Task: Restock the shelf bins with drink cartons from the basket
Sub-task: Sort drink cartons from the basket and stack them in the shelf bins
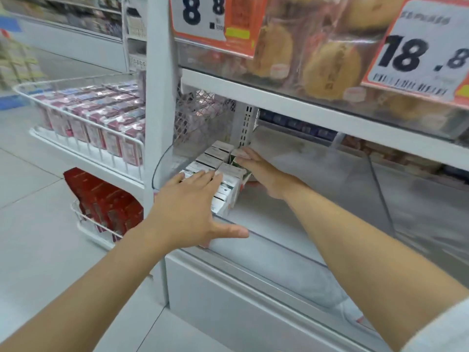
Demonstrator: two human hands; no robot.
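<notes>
The white shelf (pixel 330 102) carries a clear-fronted bin (pixel 266 240), with the drink cartons (pixel 223 158) packed in its left corner. The left hand (pixel 187 207) lies flat and released on the rows. The right hand (pixel 258 168) lies against a green carton (pixel 234 161); grasping or pushing, I cannot tell. This looks like the placing step; next it wants seating flush.

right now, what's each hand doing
Left hand: open, flat on the white rectangular cardboard drink cartons.
Right hand: open, straight fingers pressing the cartons' side.
</notes>
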